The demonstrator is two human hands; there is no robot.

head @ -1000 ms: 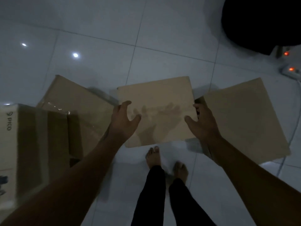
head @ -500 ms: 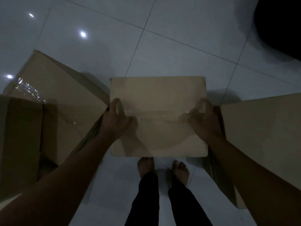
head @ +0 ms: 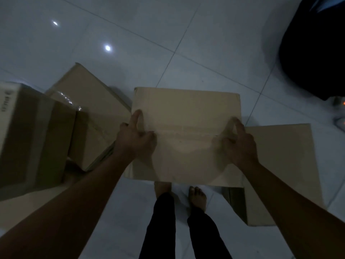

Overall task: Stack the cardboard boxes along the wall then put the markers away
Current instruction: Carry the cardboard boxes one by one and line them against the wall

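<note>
On white tiled floor (head: pixel 214 58) | boxes (head: pixel 89 101) | dim room

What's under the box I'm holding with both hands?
Below the middle box, white floor tile and bare feet show at its near edge. The box hides whatever lies directly beneath it.

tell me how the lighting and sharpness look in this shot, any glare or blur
Head view: dim, bluish light overall; two bright glare spots reflect off the glossy tiled floor. The middle cardboard box, gripped by the left hand and right hand, carries a rounded shadow and is fairly sharp. The printed box at the left edge is motion-blurred, its lettering unreadable, and wide-angle distortion bends the tile lines.
</note>
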